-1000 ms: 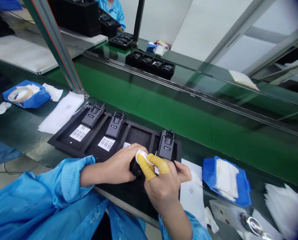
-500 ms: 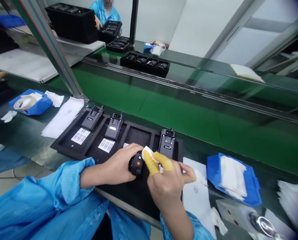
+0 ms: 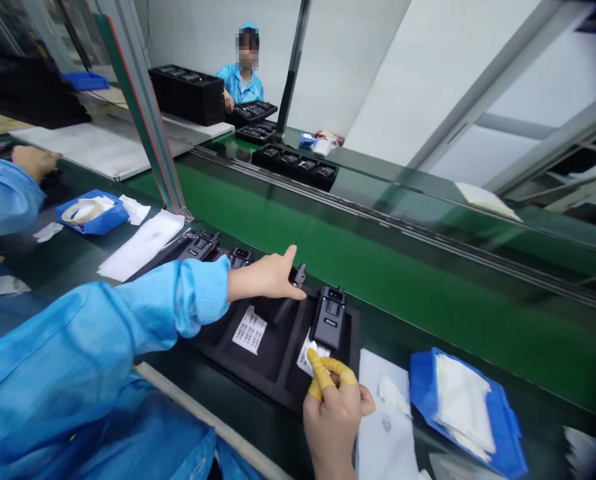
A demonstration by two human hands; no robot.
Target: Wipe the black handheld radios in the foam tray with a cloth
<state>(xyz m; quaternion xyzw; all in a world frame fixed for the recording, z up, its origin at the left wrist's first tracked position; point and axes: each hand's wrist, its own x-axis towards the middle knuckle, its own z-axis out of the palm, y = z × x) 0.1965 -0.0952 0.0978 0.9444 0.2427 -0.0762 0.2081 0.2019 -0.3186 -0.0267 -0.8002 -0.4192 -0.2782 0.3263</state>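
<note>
My left hand (image 3: 268,275) reaches over the third compartment of a black foam tray (image 3: 273,390), around a black two-way radio (image 3: 301,275). Its thumb and one finger stand apart; the other fingers and most of the radio are hidden. My right hand (image 3: 332,400), with yellow finger covers, pinches a small white cloth (image 3: 311,352) by the right compartment. Just above it lies a radio (image 3: 329,319) marked "Riton". A printed label sheet (image 3: 249,330) is in the third compartment. Two more radios lie on the left, partly behind my sleeve.
A blue bin (image 3: 423,390) of white cloths stands at the right, beside a white sheet (image 3: 385,427). Another blue bin (image 3: 95,215) with tape is at the left. Beyond the green belt (image 3: 378,293), a co-worker (image 3: 245,83) handles black trays. Another person's arm (image 3: 8,193) reaches in at far left.
My left hand has carried the radio away from my right hand, forward to the third compartment. My right hand has drawn back with the cloth. The view has shifted.
</note>
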